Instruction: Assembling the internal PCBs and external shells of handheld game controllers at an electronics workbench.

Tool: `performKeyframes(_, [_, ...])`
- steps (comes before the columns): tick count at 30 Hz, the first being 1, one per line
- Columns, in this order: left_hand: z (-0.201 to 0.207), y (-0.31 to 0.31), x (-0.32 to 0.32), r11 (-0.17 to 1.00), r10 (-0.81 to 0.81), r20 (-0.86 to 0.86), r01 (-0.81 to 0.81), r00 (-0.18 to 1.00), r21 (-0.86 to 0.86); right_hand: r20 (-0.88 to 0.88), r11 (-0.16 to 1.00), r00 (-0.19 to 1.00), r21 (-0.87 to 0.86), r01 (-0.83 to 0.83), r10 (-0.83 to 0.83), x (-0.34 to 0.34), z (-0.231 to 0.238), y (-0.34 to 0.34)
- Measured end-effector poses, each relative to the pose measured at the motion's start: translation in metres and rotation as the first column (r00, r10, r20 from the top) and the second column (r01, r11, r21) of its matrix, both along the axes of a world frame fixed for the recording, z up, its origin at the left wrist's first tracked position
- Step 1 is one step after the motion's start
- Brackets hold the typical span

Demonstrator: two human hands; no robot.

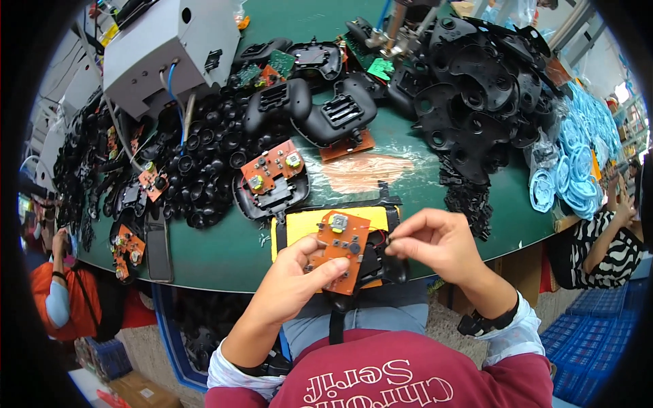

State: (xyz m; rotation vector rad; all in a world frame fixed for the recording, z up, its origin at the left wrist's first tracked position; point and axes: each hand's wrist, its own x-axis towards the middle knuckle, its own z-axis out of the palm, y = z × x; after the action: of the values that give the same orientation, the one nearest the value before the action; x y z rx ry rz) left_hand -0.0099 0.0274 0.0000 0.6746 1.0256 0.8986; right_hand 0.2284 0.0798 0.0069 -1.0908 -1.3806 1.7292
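Note:
My left hand [289, 275] grips an orange circuit board [348, 234], thumb across its face and fingers behind it. The board is tilted and carries a pale square thumbstick module and small dark parts. Partly hidden behind it is a black game controller shell half [371, 262], over a yellow pad [298, 226] at the table's near edge. My right hand [439, 248] is closed in a pinch at the shell's right side. A thin red wire [382, 234] runs close to those fingertips; what they hold is too small to make out.
Beyond the pad lies an open shell [272, 204] with an orange board [274, 167]. Black thumbstick caps [204, 149] are heaped left, shell faces [469, 88] right, light blue rings [575, 170] far right. A grey machine [163, 54] stands far left. Other people [64, 299] sit at both sides.

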Motion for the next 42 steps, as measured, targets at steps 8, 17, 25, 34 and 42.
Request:
performKeyframes(8, [-0.001, -0.004, 0.009, 0.997, 0.052, 0.061, -0.055, 0.997, 0.061, -0.12, 0.991, 0.992, -0.136, 0.012, -0.029, -0.022, -0.006, -0.021])
performKeyframes(17, [-0.002, -0.009, 0.019, 0.968, 0.05, -0.084, -0.028, 0.995, 0.251, -0.162, 0.995, 0.983, -0.052, 0.083, -0.09, -0.027, -0.014, -0.026])
performKeyframes(25, [-0.007, -0.004, 0.001, 0.986, 0.108, -0.037, -0.102, 0.994, 0.135, 0.12, 0.827, 0.97, 0.551, 0.112, -0.211, -0.013, -0.004, -0.013])
performKeyframes(34, [-0.003, -0.009, -0.029, 0.987, -0.159, 0.048, 0.159, 0.986, 0.003, 0.556, 0.407, 0.82, 0.786, -0.466, -0.135, 0.013, -0.028, 0.035])
performKeyframes(42, [-0.005, -0.008, -0.029, 0.991, -0.134, 0.06, 0.134, 0.989, 0.0, 0.499, 0.836, 0.855, 0.522, -0.168, -0.14, 0.012, -0.024, 0.029])
